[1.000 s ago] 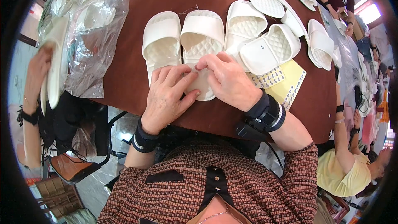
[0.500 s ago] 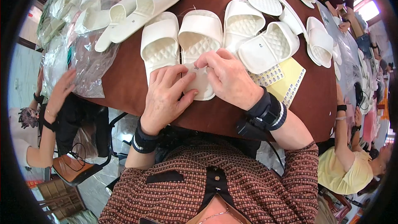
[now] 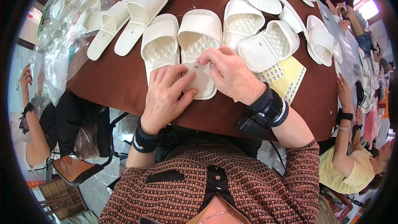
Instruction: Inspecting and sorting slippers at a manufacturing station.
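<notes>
While both hands cover its heel, a white slipper (image 3: pixel 198 52) lies on the brown table (image 3: pixel 120 79).
Left hand (image 3: pixel 168 95) rests flat, fingers spread; right hand (image 3: pixel 232 72) fingertips pinch a small sticker (image 3: pixel 196 66) on the insole.

I see a brown table (image 3: pixel 124 79) w/ white slippers all over it. Under my fingertips (image 3: pixel 187 74): one slipper (image 3: pixel 199 49), heel end toward me, w/ a twin slipper (image 3: pixel 160 43) touching it just left of my left fingers. Further left, another pair (image 3: pixel 124 20) lies angled, next to clear plastic bags (image 3: pixel 58 58). Right of my right fingers (image 3: pixel 215 56): two more slippers (image 3: pixel 257 37), & a yellow sticker sheet (image 3: pixel 290 76) flat on the top.
</notes>
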